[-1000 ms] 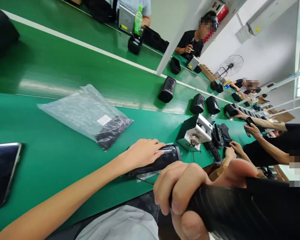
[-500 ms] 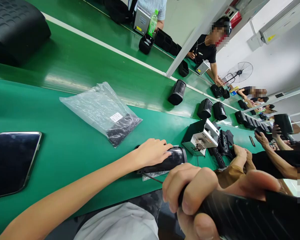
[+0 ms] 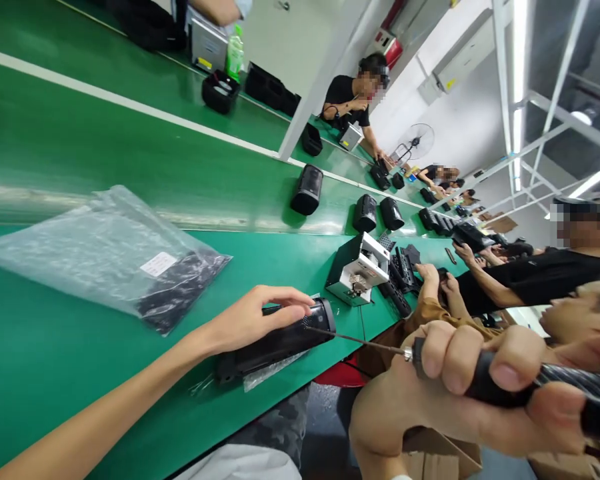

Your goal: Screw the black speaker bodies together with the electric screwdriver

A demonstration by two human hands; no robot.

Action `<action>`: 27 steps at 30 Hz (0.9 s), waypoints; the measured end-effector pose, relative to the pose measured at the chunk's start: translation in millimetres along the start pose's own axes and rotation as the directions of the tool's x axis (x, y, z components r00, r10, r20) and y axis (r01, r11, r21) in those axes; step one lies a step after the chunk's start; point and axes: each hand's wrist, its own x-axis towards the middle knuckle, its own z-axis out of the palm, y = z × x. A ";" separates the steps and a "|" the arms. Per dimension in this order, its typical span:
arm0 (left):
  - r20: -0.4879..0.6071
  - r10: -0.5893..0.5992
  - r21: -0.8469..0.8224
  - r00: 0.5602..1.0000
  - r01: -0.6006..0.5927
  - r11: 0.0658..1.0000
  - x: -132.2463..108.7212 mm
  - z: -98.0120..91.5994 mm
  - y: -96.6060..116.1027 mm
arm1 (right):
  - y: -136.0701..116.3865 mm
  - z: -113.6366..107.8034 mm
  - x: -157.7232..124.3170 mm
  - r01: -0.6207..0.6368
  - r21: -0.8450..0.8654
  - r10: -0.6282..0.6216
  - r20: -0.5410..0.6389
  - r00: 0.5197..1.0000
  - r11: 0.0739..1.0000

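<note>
My left hand (image 3: 267,308) reaches over a black speaker housing (image 3: 280,339) with a perforated grille. Its thumb and index fingertips come together in a pinch at the grille end; anything between them is too small to make out. My right hand (image 3: 455,410) is wrapped around the black handle of an electric screwdriver (image 3: 497,385). The long, thin bit points left, its tip over the housing just below my left fingertips. A clear plastic sheet (image 3: 275,370) lies partly under the housing.
A labelled plastic bag of dark small parts (image 3: 163,290) lies at left. A white-and-black metal box (image 3: 357,270) stands beyond the housing, with black parts (image 3: 403,273) beside it. Black speakers (image 3: 307,190) stand along the green line. A co-worker's hands (image 3: 433,283) are close at right.
The view has shifted, and the phone is out of sight. The screwdriver's bit now reaches over the housing. My left hand has shifted from lying across the housing to pinching at its grille end.
</note>
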 end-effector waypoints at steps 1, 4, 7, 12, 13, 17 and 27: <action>0.023 -0.017 -0.077 1.000 0.019 0.997 -1.3 0.4 -0.1 | 1.8 -3.7 2.2 0.063 0.008 -0.063 -0.011 0.998 0.998; 0.053 -0.073 -0.148 0.996 0.080 0.986 -4.8 7.6 -1.5 | 7.9 -13.9 1.7 0.136 0.085 -0.138 0.018 0.990 0.987; 0.013 -0.075 -0.155 0.997 0.076 0.985 -5.9 19.2 -3.0 | 8.0 -19.6 -2.3 0.075 0.121 -0.076 0.000 0.997 0.990; -0.084 0.063 -0.207 0.994 -0.079 0.975 -3.1 30.6 -4.2 | 4.2 -20.9 -6.9 0.067 0.068 -0.068 0.010 0.998 0.995; -0.102 0.095 -0.205 0.990 -0.114 0.972 -2.8 31.4 -4.0 | 3.8 -21.3 -7.4 0.063 0.083 -0.063 -0.002 0.998 0.995; -0.162 0.215 -0.172 0.963 -0.242 0.955 -4.1 33.2 -2.6 | 2.0 -24.6 -7.1 0.016 0.168 -0.023 0.040 0.999 0.986; -0.062 0.438 0.181 0.897 -0.422 0.888 -9.9 30.4 -11.9 | -9.4 -26.9 -3.3 0.028 -0.034 -0.010 0.439 0.898 0.999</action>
